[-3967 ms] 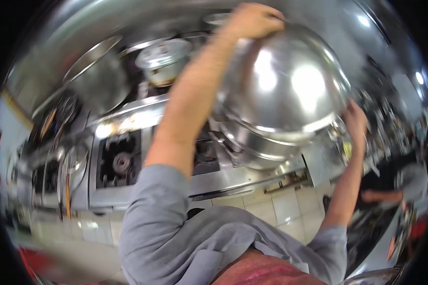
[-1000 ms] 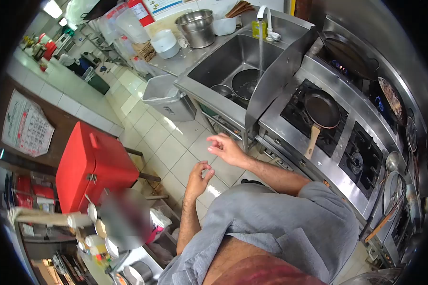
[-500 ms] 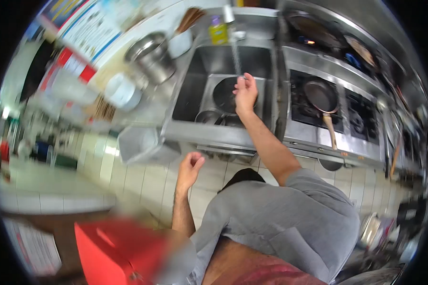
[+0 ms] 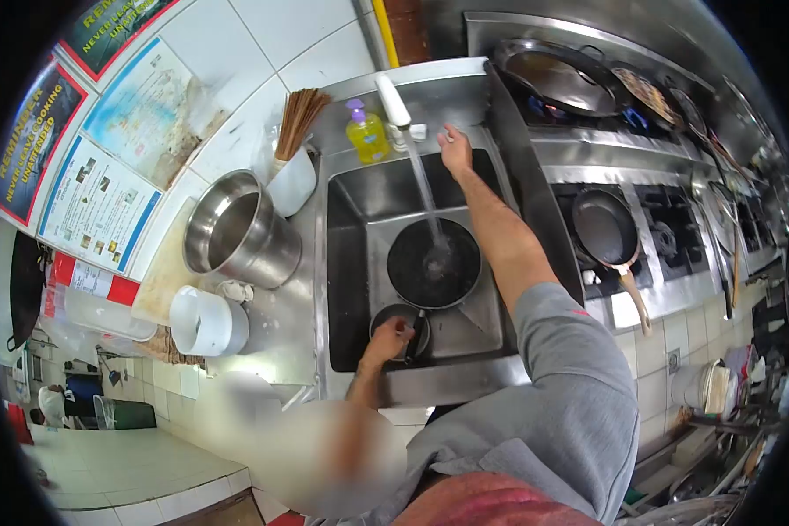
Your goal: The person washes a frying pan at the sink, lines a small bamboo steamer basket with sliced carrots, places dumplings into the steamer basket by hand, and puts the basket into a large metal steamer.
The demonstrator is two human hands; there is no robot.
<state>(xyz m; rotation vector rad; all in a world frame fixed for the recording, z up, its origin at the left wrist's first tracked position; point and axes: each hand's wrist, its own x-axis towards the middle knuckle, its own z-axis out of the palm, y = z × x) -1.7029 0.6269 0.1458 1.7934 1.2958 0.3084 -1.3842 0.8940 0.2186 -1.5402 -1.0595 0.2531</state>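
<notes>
Water from the white-handled faucet (image 4: 394,103) runs into a black frying pan (image 4: 412,263) standing in the metal sink (image 4: 346,210). My left hand (image 4: 386,342) is low in the sink with its fingers curled at the frying pan's handle; the contact is partly hidden. Beneath that handle sits a smaller round pan (image 4: 422,337), partly covered by my hand. My right hand (image 4: 455,153) hovers over the back right of the sink, right of the faucet, fingers loosely bent and apart, holding nothing.
A yellow soap bottle (image 4: 368,140) stands behind the sink. On the left counter are a steel pot (image 4: 276,250), a white tub (image 4: 203,324) and a white holder (image 4: 294,184) with a stick brush. At right, a frying pan (image 4: 605,226) sits on the stove; a flame burns under the wok (image 4: 561,83).
My left hand has moved from outside the sink forward to the frying pan's handle. My right hand has moved from over the pan toward the back of the sink. The view has shifted.
</notes>
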